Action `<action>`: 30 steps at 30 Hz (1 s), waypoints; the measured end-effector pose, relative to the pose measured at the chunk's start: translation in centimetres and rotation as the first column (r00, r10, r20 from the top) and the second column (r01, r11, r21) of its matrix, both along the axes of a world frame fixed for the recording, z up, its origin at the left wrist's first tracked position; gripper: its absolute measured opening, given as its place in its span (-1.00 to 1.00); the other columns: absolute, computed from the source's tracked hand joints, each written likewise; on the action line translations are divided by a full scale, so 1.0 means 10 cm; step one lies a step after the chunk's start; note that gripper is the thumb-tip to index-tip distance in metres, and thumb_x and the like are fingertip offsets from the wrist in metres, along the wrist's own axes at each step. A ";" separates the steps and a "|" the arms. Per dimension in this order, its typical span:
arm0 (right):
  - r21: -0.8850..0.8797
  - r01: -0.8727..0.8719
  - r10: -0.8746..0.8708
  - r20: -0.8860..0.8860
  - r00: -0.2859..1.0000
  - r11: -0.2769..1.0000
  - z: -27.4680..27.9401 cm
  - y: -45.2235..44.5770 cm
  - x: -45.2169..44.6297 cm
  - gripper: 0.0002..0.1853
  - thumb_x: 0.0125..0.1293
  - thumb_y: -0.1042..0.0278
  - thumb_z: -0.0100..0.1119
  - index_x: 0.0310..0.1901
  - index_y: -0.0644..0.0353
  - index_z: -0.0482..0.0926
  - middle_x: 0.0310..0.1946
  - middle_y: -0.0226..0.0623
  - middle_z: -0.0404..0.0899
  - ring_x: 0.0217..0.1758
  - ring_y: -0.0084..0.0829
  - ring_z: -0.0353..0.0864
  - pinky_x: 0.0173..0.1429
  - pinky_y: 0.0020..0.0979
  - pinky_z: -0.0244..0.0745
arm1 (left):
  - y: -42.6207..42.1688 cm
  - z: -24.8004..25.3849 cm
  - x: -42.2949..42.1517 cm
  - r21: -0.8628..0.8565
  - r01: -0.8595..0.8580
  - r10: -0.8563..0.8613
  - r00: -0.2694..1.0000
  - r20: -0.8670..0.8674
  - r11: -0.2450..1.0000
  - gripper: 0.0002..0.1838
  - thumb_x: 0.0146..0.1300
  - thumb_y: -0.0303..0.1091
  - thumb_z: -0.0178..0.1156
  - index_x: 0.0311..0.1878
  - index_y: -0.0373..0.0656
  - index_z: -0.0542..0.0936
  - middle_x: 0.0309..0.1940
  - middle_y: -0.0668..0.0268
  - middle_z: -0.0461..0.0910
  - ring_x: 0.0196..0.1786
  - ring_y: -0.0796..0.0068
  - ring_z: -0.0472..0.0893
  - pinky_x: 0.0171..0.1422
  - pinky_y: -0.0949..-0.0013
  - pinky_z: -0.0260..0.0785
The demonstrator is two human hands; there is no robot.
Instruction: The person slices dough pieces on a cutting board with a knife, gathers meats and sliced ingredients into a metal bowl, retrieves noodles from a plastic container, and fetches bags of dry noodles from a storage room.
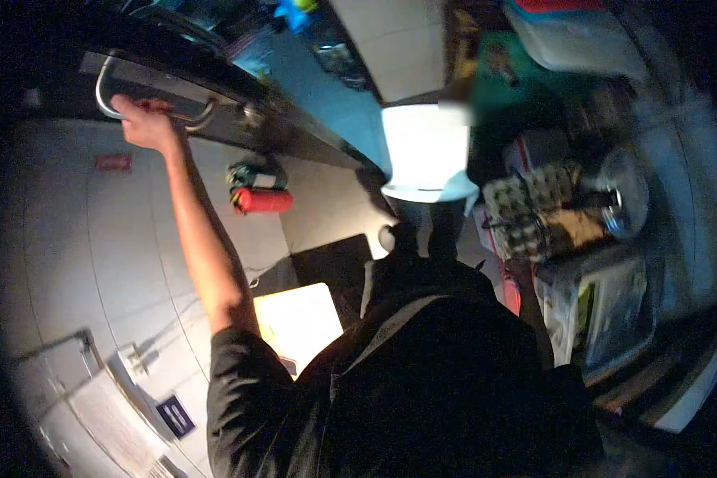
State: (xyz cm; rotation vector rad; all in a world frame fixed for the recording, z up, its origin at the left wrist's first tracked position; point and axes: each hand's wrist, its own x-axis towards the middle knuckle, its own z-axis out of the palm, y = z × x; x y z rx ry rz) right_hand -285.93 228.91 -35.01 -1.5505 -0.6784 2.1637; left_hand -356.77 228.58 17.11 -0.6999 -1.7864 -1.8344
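Observation:
At the upper left, my left hand [145, 125] has its fingers wrapped round a curved metal handle [101, 89], which is fixed to a dark door [255, 103]. My left arm is stretched out toward it. On the right, my right hand [519, 271] is low beside my body, in deep shadow, just under the grey egg trays [530, 203]. A red item [511, 293] shows next to it. Its fingers are too dark to make out, so whether it holds anything is unclear.
A bright white stool [428, 151] is in front of my body. Red and green rolled items [263, 200] lie by the tiled wall at left. Clear plastic bins [605, 311] stand at right. A lit yellowish box [303, 323] is near my left side.

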 end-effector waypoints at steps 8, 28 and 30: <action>0.290 -0.549 0.552 0.080 0.830 0.784 -0.38 1.06 -1.29 -0.78 0.17 0.19 0.06 -0.34 0.17 0.52 -0.55 -0.24 0.54 -0.61 -0.28 0.53 -0.64 -0.26 0.40 | -1.24 -0.07 0.31 0.234 0.026 -0.084 0.968 0.238 0.972 -0.42 0.38 0.14 -0.09 -0.37 -0.32 0.44 -0.52 0.19 0.46 -0.55 0.44 0.41 -0.45 0.34 0.33; 0.214 -0.887 0.474 0.880 -0.007 -0.410 0.75 1.47 -4.32 -0.84 0.03 0.37 0.17 -0.54 0.29 0.62 -0.63 -0.18 0.58 -0.62 -0.29 0.60 -0.51 -0.28 0.54 | -3.74 -1.23 -0.62 0.352 -0.342 0.198 0.901 0.386 0.871 -0.64 0.35 -0.17 -0.07 0.03 -0.23 0.45 -0.08 0.17 0.47 0.00 0.30 0.45 0.17 0.31 0.24; 0.220 -0.941 0.544 0.838 0.046 -0.259 1.12 1.51 -4.73 -0.76 0.12 0.36 0.09 -0.48 0.40 0.62 -0.60 -0.16 0.59 -0.63 -0.33 0.60 -0.56 -0.34 0.51 | -3.87 -1.42 -0.59 0.271 -0.454 0.309 0.842 0.442 0.849 -0.66 0.34 -0.17 -0.07 0.00 -0.22 0.46 -0.12 0.18 0.47 -0.04 0.31 0.44 0.12 0.31 0.24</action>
